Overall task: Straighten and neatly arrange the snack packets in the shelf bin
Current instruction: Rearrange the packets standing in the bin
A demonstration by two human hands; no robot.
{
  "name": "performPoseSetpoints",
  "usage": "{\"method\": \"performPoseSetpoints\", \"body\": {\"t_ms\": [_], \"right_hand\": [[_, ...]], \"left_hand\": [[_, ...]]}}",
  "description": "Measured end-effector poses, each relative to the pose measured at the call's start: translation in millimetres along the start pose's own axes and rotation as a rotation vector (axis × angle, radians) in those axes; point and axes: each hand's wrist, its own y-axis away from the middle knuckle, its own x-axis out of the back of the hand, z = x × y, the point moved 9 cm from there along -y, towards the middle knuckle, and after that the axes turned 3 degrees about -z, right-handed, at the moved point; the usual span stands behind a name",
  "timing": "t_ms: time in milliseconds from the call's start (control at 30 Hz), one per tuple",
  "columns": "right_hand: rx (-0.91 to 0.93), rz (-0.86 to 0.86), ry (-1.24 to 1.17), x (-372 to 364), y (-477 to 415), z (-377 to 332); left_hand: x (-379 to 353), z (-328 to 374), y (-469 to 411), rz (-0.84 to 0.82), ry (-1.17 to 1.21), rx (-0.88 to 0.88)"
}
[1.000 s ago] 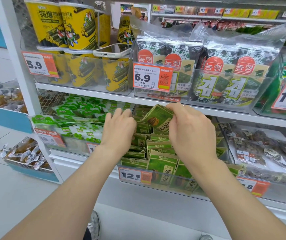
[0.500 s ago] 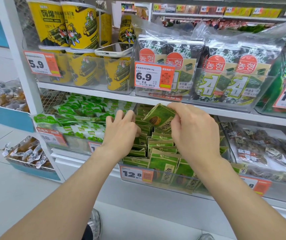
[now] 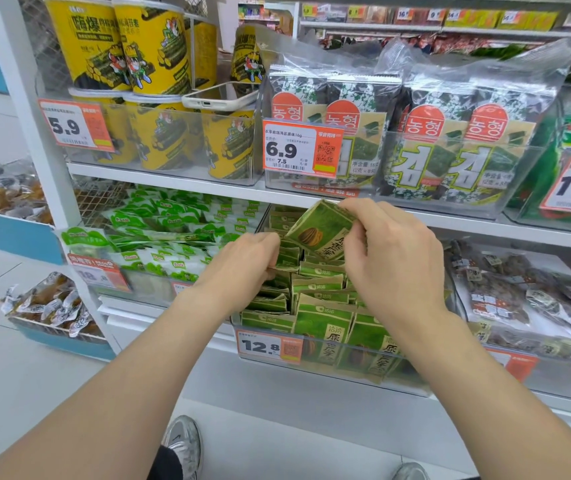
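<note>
Store shelves fill the view, and a white shelf board (image 3: 187, 183) runs across just above the work. Below it sits the clear shelf bin (image 3: 381, 382) with an orange 12.8 price tag (image 3: 268, 346) on its front wall. Green standing packets (image 3: 322, 323) are packed in rows inside it, some straight and some leaning. One lifted packet (image 3: 318, 230) is up in the air over the back of the bin, at 12 o'clock from the bin's middle. The right hand (image 3: 395, 268) pinches it by its top edge, so this packet is at 11 o'clock from that hand. From the left hand (image 3: 239, 268) it is at 1 o'clock, very near but not touching. The left hand has its fingers curled down round the tops of the left row, and the fingertips are hidden among the packets. The lifted packet leans, with its long side running from 1 o'clock down to 7 o'clock, while the neat ones in front stand from 12 to 6. I think the next move is to turn it straight and slide it down between the two hands. The right hand is the nearer one for that. The left hand looks ready to keep the row from falling over.
</note>
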Motion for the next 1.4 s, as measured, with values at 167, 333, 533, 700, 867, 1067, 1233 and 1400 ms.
{"method": "performPoseSetpoints", "body": {"t_ms": [167, 333, 533, 700, 867, 1067, 1233, 1400], "right_hand": [[-0.005, -0.022, -0.016, -5, 0, 0], [-0.008, -0.031, -0.011, -6, 0, 2], [0.029, -0.013, 0.033, -4, -1, 2], [0.041, -0.005, 0.027, -5, -1, 6], [0.072, -0.002, 0.018, -5, -1, 2], [0.129, 0.035, -0.031, 0, 0, -4], [0.169, 0.112, -0.069, 14, 1, -18], [0.163, 0.175, -0.088, 27, 3, -24]], "left_hand": [[-6, -5, -11, -0.089, -0.058, 0.06], [-21, -4, -19, -0.232, -0.24, 0.066], [-23, -14, -38, -0.348, -0.344, 0.129], [-32, -29, -45, -0.515, -0.316, 0.187], [-36, -28, -29, -0.561, -0.136, 0.276], [2, -4, 13, -0.355, 0.016, 0.217], [4, 3, 40, -0.312, 0.002, 0.212], [5, 6, 42, -0.278, -0.004, 0.216]]}}
